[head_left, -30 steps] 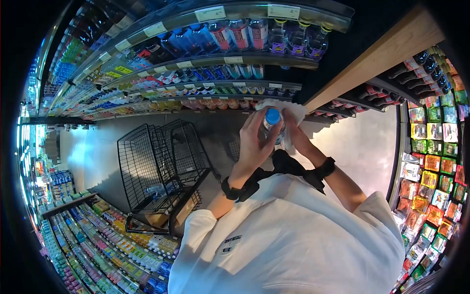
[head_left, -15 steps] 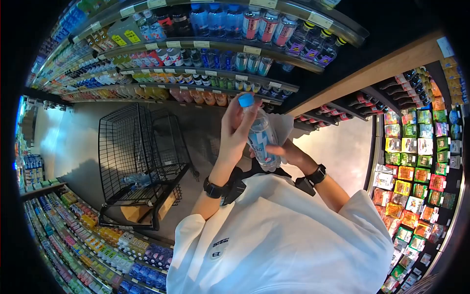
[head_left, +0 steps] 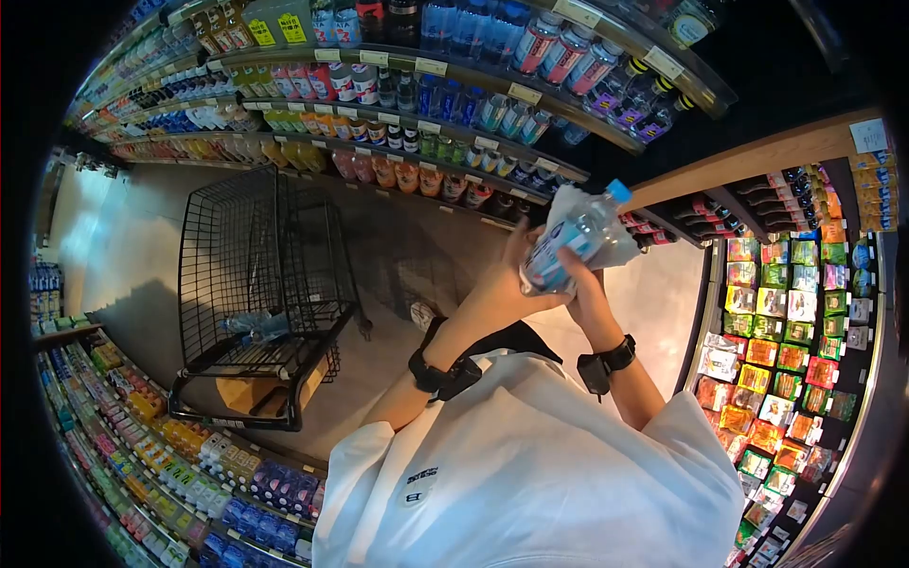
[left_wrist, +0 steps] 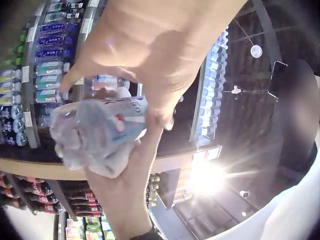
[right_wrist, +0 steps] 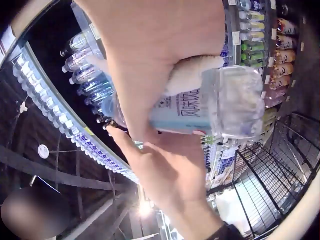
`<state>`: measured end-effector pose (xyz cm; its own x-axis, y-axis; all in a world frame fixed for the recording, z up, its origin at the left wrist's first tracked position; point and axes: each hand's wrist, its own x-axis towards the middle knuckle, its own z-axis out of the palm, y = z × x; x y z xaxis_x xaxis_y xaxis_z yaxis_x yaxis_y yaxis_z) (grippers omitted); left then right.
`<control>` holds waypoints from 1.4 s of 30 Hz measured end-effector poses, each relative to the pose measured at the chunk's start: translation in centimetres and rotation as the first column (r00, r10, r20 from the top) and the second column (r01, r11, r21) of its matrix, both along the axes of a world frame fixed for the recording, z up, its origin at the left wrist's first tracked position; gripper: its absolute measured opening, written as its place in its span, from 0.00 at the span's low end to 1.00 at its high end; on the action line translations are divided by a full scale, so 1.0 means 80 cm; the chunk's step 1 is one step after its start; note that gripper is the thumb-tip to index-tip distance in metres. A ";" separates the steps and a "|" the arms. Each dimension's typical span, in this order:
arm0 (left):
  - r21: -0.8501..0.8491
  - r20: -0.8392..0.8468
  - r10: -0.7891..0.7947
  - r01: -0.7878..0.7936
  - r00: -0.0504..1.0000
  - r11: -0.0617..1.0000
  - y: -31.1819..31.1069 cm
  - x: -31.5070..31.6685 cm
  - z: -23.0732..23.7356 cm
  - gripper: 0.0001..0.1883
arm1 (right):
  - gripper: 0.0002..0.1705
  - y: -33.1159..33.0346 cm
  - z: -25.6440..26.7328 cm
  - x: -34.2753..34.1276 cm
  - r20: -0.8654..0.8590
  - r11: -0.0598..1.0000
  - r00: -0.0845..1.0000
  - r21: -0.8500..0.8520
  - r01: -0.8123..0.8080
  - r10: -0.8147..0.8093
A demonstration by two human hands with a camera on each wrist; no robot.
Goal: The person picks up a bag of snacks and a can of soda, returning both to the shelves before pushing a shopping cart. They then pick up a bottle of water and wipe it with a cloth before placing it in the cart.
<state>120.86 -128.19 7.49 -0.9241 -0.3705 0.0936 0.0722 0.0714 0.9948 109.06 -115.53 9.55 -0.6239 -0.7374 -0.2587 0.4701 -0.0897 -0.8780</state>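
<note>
Tilted up to the right in the head view, a clear bottle (head_left: 559,256) with a blue cap (head_left: 618,191) and a pale blue label lies against a white cloth (head_left: 617,248). My right hand (head_left: 594,308) grips bottle and cloth, its thumb across the label. Beside the bottle's base is my left hand (head_left: 507,289), fingers spread and blurred. The left wrist view has the bottle's base (left_wrist: 75,135) toward the camera, my left hand (left_wrist: 155,55) above and my right hand (left_wrist: 122,195) below. In the right wrist view, cloth (right_wrist: 192,72) shows between my right hand (right_wrist: 155,45) and the bottle (right_wrist: 235,102).
A black shopping cart (head_left: 237,275) stands at the left, holding clear bottles (head_left: 258,327) and a cardboard box (head_left: 256,393). Drink shelves (head_left: 379,123) run across the front, ending by a wooden beam (head_left: 748,170). Packaged goods (head_left: 776,355) fill the right rack; more drinks line the lower left.
The bottle has moved right and turned, its cap now pointing up to the right. My left hand has let go of the cap end and is near the base; my right hand now grips the bottle.
</note>
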 end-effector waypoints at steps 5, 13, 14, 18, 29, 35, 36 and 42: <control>-0.209 0.082 -0.015 0.032 0.996 0.977 0.026 -0.018 -0.003 0.51 | 0.31 0.020 0.013 -0.030 0.190 0.966 0.973 -0.195 0.172 -0.134; 0.052 0.370 -0.447 0.462 0.814 0.885 0.067 -0.060 0.067 0.27 | 0.25 0.106 0.023 -0.087 0.183 0.924 0.967 -0.308 0.226 -0.175; 0.257 0.402 -0.586 0.528 0.704 0.810 0.065 -0.069 0.080 0.27 | 0.25 0.118 0.027 -0.085 0.172 0.906 0.973 -0.367 0.211 -0.157; 0.295 0.314 -0.674 0.606 0.668 0.738 0.082 -0.095 0.080 0.28 | 0.26 0.165 0.032 -0.093 0.065 0.931 0.985 -0.322 0.174 -0.162; -0.203 0.035 -0.553 0.548 0.833 0.812 0.169 -0.164 0.028 0.37 | 0.43 0.238 0.036 -0.110 0.027 0.851 0.917 -0.362 0.379 -0.397; 0.595 -0.056 -0.854 0.704 0.517 0.387 0.160 -0.171 0.036 0.24 | 0.55 0.250 0.040 -0.091 0.033 0.891 0.985 -0.422 0.165 -0.167; 0.601 0.023 -0.870 0.688 0.493 0.406 0.161 -0.172 0.039 0.26 | 0.54 0.256 0.044 -0.095 0.028 0.892 0.981 -0.412 0.185 -0.191; -0.046 0.216 -0.703 0.727 0.677 0.685 0.189 -0.195 0.055 0.40 | 0.45 0.279 0.044 -0.113 0.218 0.722 0.875 -0.497 0.481 -0.433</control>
<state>105.26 -113.09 11.86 -0.9058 0.4137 -0.0917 -0.0147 0.1857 0.9825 100.03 -93.18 13.05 -0.9157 -0.4016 0.0136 0.3168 -0.7424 -0.5903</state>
